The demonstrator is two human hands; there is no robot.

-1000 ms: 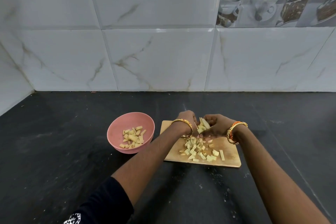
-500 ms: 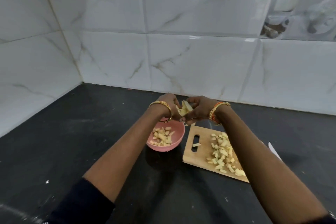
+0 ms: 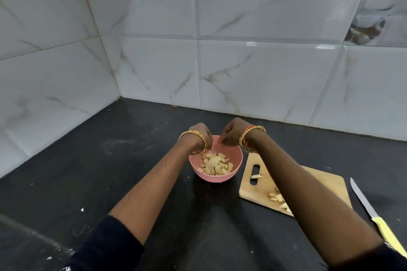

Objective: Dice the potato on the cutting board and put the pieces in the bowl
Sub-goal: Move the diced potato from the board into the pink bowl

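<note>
Both hands are held over the pink bowl (image 3: 215, 166) on a dark counter (image 3: 92, 160), the left hand (image 3: 199, 134) above its near-left rim and the right hand (image 3: 231, 135) above its far-right rim, fingers pointed downward into it. The fingers of each hand are seen loosely curled with nothing plainly held between them, which suggests a load has just been let go; whether a last scrap is pinched under the fingertips cannot be told. The hands are judged to be placed low and close together so that pieces drop inside the rim rather than onto the counter. Pale potato pieces (image 3: 214, 164) are heaped in the bowl, a broad curved slice lying on top with its long axis running from near-left to far-right. The board (image 3: 323, 185) is set just right of the bowl, a short reach for carrying, its handle slot turned toward the bowl and its long side running away to the right. One piece (image 3: 256, 176) is seen lying across the slot, and a small cluster of cuts (image 3: 278, 197) is left near the front edge, partly hidden by the right forearm. The knife (image 3: 372, 211) is laid on the counter just beyond the board's right edge, its tip pointing away and its yellow handle toward the person, clear of the hands. The task is judged to be largely done, with the remaining pieces to be gathered.
</note>
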